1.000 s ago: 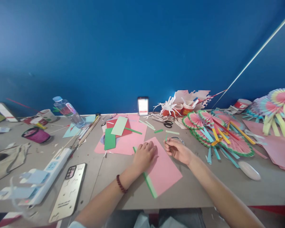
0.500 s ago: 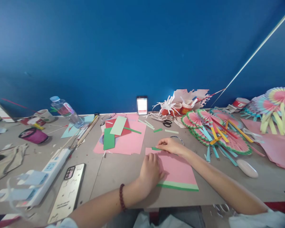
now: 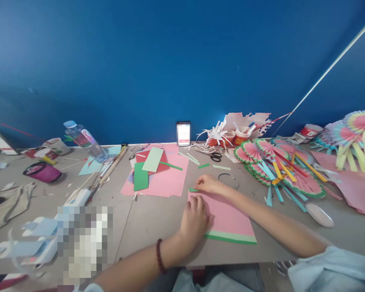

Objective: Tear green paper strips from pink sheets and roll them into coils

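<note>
A pink sheet of paper [image 3: 231, 217] lies on the grey table in front of me, with a light green and a dark green strip along its near edge. My left hand [image 3: 196, 217] rests on the sheet's left side, fingers curled and thumb against the paper. At the far left corner, my right hand [image 3: 211, 184] pinches a narrow green paper strip [image 3: 193, 189] along the far edge. Most of that strip is hidden under the right hand and forearm. Beyond the right wrist lies a roll of tape [image 3: 228, 181], seen as a ring.
Pink sheets [image 3: 173, 184] with green and red pieces lie left of centre. Black-handled scissors [image 3: 215, 157] and paper cups [image 3: 241, 136] stand further back. Pleated paper fans [image 3: 304, 182] crowd the right. A bottle [image 3: 86, 142] leans at left, near a power strip [image 3: 50, 249].
My right hand has slid a little left along the far edge of the pink sheet. The left hand stays nearly in place. The view has shifted slightly.
</note>
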Demonstrator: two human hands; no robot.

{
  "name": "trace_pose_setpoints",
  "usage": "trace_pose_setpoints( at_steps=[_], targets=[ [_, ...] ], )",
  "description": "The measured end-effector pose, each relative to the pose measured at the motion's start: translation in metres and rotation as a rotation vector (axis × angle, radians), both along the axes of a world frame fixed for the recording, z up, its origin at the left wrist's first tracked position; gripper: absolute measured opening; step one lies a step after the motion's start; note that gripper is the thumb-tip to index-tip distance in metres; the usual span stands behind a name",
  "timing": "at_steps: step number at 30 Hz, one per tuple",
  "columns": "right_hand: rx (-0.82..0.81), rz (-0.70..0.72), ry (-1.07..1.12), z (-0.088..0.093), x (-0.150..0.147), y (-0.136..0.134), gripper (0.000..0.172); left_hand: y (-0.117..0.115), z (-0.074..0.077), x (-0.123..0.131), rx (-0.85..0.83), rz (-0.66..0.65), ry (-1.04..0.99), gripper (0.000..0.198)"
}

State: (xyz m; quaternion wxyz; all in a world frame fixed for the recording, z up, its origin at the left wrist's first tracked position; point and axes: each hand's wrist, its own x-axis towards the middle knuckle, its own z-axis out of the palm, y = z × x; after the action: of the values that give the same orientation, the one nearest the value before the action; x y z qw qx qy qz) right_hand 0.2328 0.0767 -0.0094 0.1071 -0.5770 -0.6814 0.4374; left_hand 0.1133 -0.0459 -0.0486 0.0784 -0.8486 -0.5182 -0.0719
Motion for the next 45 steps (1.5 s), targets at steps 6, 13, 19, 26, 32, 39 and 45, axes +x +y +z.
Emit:
trace_pose_setpoints(
  at_steps=[6,13,19,26,32,39,45],
  targets=[
    [-0.016,-0.003,-0.021,-0.001,0.0,-0.001,0.02,0.0,-0.004,-0.002,-0.036,0.039,-0.088,0.049],
    [-0.024,0.003,-0.049,0.003,-0.003,-0.001,0.019,0.003,-0.001,-0.002,-0.058,0.07,-0.035,0.049],
    [-0.057,-0.011,-0.1,0.01,-0.007,-0.001,0.019,0.002,-0.002,-0.002,0.012,0.063,0.069,0.044],
    [-0.048,0.042,-0.16,0.009,-0.006,0.0,0.022,0.0,-0.003,-0.002,0.026,0.071,0.032,0.046],
    [-0.036,0.038,-0.18,0.005,-0.007,0.001,0.019,0.0,-0.011,-0.001,0.026,0.081,0.048,0.046],
    [-0.037,0.02,-0.212,0.006,-0.01,0.0,0.017,0.0,-0.013,-0.004,0.043,0.063,-0.013,0.047],
    [-0.024,0.018,-0.237,0.007,-0.011,-0.002,0.016,0.0,-0.013,-0.003,0.073,0.064,0.016,0.047]
  ],
)
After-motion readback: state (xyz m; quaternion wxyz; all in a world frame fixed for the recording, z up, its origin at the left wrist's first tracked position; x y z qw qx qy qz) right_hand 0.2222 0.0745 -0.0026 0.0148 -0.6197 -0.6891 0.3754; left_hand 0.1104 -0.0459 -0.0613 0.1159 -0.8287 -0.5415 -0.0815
